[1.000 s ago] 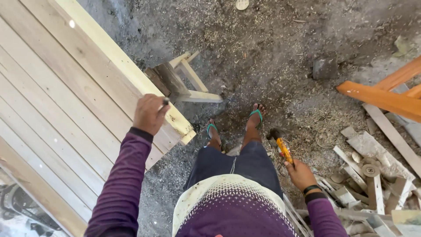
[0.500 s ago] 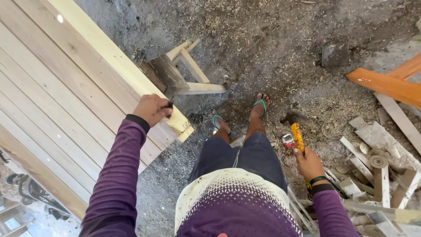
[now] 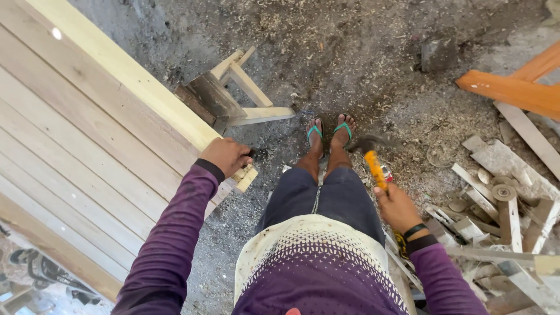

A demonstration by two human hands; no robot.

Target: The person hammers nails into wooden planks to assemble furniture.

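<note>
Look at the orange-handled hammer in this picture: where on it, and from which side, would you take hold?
Grip the hammer low on its orange handle, near the butt end, as the right hand does. The dark head points away toward the feet, so the free handle end faces the person. Come from below and behind, fingers wrapping round the slim shaft; the weighty head stays clear.
</note>
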